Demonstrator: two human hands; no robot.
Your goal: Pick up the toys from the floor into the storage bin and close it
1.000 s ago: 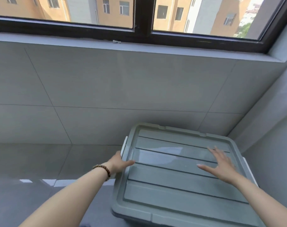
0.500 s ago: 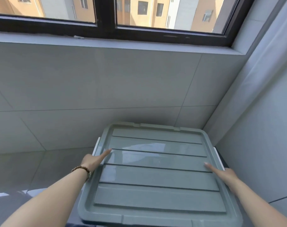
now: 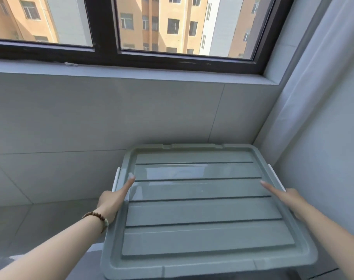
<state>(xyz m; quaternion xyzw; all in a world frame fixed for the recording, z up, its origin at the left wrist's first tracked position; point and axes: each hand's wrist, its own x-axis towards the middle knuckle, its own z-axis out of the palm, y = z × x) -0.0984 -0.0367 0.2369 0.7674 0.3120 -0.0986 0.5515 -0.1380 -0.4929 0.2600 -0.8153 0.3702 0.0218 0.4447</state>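
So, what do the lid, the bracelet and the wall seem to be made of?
The lid looks like moulded plastic, grey-green with a soft sheen: it has pressed grooves and faintly reflects the window. The bracelet has round brown beads, probably wood and rather matte, though that is not certain. The wall seems to be large grey tiles, smooth and satin, with thin joint lines.

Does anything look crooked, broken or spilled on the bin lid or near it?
Nothing stands out. The grey lid sits flat and square, with no crack or spill visible. The left hand and right hand rest at its side edges.
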